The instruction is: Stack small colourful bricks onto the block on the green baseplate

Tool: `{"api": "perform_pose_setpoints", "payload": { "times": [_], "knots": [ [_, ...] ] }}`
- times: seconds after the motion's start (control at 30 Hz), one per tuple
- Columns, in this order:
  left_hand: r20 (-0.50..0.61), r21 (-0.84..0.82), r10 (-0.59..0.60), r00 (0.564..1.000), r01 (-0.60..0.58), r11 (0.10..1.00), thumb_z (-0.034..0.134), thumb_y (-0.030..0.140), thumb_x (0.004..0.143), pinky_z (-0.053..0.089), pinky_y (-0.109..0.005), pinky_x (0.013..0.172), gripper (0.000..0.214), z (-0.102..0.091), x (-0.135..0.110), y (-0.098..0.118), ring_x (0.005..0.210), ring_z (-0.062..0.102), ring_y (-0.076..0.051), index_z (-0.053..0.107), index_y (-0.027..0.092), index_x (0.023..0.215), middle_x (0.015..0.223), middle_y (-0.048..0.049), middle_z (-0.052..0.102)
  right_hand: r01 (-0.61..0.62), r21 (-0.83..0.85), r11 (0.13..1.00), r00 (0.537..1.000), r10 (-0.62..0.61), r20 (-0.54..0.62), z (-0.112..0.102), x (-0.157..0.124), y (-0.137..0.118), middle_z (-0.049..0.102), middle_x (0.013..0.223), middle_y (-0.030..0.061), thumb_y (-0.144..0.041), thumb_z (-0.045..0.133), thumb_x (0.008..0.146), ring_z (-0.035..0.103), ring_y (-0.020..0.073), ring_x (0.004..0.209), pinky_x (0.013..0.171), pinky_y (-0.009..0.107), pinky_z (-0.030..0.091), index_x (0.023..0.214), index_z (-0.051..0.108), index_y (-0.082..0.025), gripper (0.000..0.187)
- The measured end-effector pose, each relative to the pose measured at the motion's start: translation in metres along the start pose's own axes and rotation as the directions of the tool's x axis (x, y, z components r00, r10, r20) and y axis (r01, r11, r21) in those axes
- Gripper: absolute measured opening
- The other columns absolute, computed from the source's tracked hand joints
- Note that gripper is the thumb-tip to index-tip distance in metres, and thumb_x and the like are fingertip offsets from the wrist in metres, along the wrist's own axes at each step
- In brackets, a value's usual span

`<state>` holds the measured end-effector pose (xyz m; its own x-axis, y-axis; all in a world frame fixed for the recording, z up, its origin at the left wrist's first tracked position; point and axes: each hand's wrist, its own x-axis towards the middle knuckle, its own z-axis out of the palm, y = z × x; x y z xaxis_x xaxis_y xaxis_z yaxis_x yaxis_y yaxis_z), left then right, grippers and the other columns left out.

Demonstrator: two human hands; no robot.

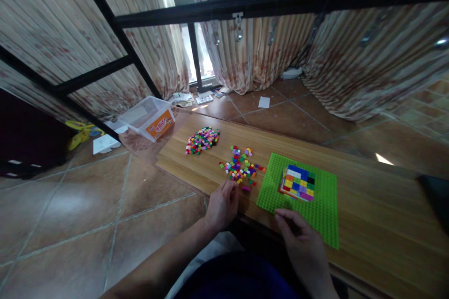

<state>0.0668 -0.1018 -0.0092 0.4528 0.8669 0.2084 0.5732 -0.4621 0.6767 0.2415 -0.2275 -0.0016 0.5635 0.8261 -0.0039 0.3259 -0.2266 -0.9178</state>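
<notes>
The person's left hand point(222, 205) is beside a messy heap of small, shiny plastic bricks point(240, 166). Its fingers are curled in, but one can't tell if they hold a brick. The right hand point(301, 238) is by the near edge of a flat green plate point(326, 217) covered in little round bumps. Its thumb and finger are bent close together; one can't tell if they pinch anything. On the plate sits a blocky square build point(297, 183) of many colors. A bigger brick pile point(202, 140) lies farther off on the smooth wooden table point(379, 196), near a see-through box point(139, 127). Wavy striped curtains point(245, 56) hang behind black bars point(196, 15).
</notes>
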Motion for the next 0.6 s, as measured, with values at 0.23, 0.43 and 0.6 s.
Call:
{"api": "perform_pose_setpoints", "payload": {
  "times": [0.23, 0.43, 0.6],
  "knots": [
    [0.002, -0.032, 0.000, 1.000, 0.000, 0.999, 0.049, 0.010, 0.087, 0.051, -0.027, 0.077, 0.019, 0.000, 0.001, 0.000, 0.085, 0.062, -0.016, 0.057, 0.019, 0.101, 0.095, -0.0046, 0.064, 0.468, -0.325, 0.822, 0.884, -0.424, 0.199, 0.055, 0.031, -0.026, 0.068, 0.097, 0.0069, -0.023, 0.047, 0.094, 0.063, 0.0187, 0.090, 0.082, 0.031, 0.049, 0.103, 0.067, -0.020, 0.022],
    [0.027, -0.034, 0.021, 0.999, -0.020, 0.999, 0.050, 0.008, 0.085, 0.053, -0.030, 0.083, 0.028, 0.000, -0.002, -0.003, 0.093, 0.063, -0.017, 0.056, 0.019, 0.110, 0.103, -0.0061, 0.064, 0.547, -0.570, 0.613, 0.828, -0.494, 0.263, 0.079, 0.046, -0.023, 0.063, 0.087, 0.0077, -0.019, 0.047, 0.095, 0.059, 0.0200, 0.084, 0.074, 0.031, 0.045, 0.090, 0.067, -0.019, 0.021],
    [0.041, -0.014, 0.031, 0.999, -0.030, 0.999, 0.050, 0.010, 0.086, 0.053, -0.029, 0.082, 0.026, 0.002, -0.003, 0.001, 0.091, 0.064, -0.017, 0.058, 0.020, 0.109, 0.102, -0.0053, 0.065, 0.559, -0.570, 0.602, 0.823, -0.486, 0.294, 0.078, 0.044, -0.021, 0.062, 0.083, 0.0064, -0.018, 0.047, 0.095, 0.058, 0.0189, 0.081, 0.072, 0.030, 0.044, 0.084, 0.066, -0.020, 0.023]
  ]
}}
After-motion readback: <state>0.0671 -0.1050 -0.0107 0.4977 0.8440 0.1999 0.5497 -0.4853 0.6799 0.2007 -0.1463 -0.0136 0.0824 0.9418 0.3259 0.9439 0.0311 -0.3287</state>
